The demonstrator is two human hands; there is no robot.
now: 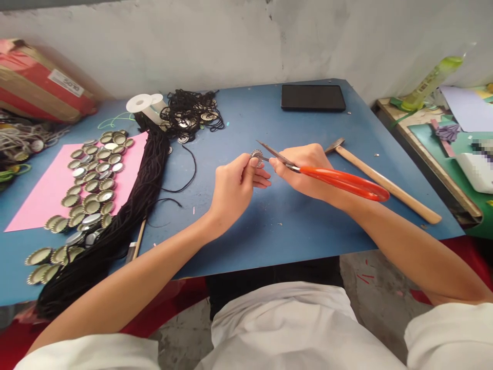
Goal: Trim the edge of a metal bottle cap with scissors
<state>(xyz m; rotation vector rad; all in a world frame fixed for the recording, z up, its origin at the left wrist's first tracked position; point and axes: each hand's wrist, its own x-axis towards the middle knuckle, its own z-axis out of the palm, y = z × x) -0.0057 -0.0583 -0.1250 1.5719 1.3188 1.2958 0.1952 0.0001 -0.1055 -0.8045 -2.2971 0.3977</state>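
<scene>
Near the frame's centre, the left hand (234, 187) pinched a small, round, silvery bottle cap (257, 155) with a crimped edge between its fingertips. The right hand (304, 169) gripped orange-handled scissors (339, 180), blades slightly parted, tips touching the cap.

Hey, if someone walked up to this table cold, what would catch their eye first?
Probably the orange-handled scissors at the centre, held in the right hand, blades meeting a small crimped metal bottle cap pinched in the left hand. Next, the heap of silvery bottle caps spilling over a pink paper sheet on the left, beside a thick bundle of black cord.
</scene>
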